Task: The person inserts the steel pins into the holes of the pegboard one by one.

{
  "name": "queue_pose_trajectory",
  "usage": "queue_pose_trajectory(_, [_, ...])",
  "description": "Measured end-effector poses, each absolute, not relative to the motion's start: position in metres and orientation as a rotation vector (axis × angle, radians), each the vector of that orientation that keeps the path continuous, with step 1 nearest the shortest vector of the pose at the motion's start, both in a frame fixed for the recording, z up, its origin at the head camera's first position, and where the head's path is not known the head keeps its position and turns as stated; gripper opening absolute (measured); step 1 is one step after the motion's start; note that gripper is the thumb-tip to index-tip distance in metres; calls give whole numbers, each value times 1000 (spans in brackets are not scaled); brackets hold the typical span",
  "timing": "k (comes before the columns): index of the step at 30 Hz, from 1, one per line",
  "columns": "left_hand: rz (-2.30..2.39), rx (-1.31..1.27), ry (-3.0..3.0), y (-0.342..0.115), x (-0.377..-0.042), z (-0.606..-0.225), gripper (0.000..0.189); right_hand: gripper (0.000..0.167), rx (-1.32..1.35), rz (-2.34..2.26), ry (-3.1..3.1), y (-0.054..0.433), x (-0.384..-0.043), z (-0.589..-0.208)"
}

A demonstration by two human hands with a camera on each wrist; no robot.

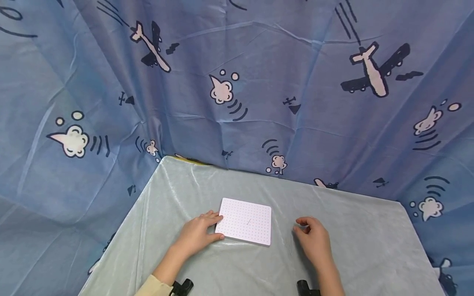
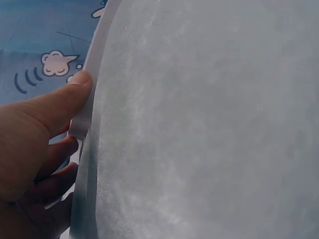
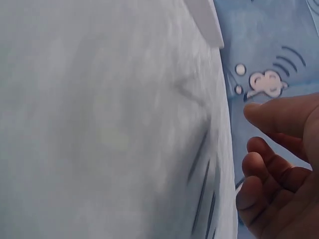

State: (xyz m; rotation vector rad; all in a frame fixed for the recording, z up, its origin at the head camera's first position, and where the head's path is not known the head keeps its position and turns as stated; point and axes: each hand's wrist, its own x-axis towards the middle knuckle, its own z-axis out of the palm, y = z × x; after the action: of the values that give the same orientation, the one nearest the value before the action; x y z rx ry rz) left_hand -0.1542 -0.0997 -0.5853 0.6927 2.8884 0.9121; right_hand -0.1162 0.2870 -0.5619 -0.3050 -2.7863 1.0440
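Observation:
A white board (image 1: 243,213) with a grid of small dots or holes lies flat on the cloth-covered table. One thin dark line, perhaps a needle, shows on its face. My left hand (image 1: 198,233) holds the board's near left corner, thumb on the near edge and fingers along the left side; in the left wrist view the thumb (image 2: 75,97) presses the edge. To the right of the board, my right hand (image 1: 314,240) has loosely bent fingers, with nothing visible between them. Beside it lie thin needle-like pieces (image 1: 290,246), seen as dark streaks (image 3: 202,186) in the right wrist view.
A pale grey-green cloth (image 1: 363,230) with creases covers the table. Blue curtains (image 1: 244,135) printed with planes and clouds hang behind and at both sides. A yellow strip (image 1: 192,160) peeks out at the table's back edge.

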Motion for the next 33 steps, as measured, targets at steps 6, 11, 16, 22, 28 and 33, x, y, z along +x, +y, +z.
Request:
queue_pose_trajectory(6, [912, 682, 2879, -101, -153, -586, 65, 23, -405, 1043, -2790, 306, -106, -564])
queue_pose_trajectory(11, [903, 689, 2897, -102, -150, -587, 65, 28, -475, 1004, -2821, 318, -99, -567])
queue_pose_trajectory(16, [912, 679, 2900, -101, -149, -588, 65, 30, -522, 971, -2844, 332, -92, -571])
queue_pose_trajectory(22, [924, 674, 2890, -100, -150, -588, 66, 32, -604, 962, -2870, 345, -85, -574])
queue_pose_trajectory(28, [936, 669, 2887, -99, -151, -586, 64, 31, -658, 961, -2869, 351, -81, -572])
queue_pose_trajectory(33, [950, 673, 2879, -99, -152, -585, 64, 27, -675, 941, -2866, 354, -79, -569])
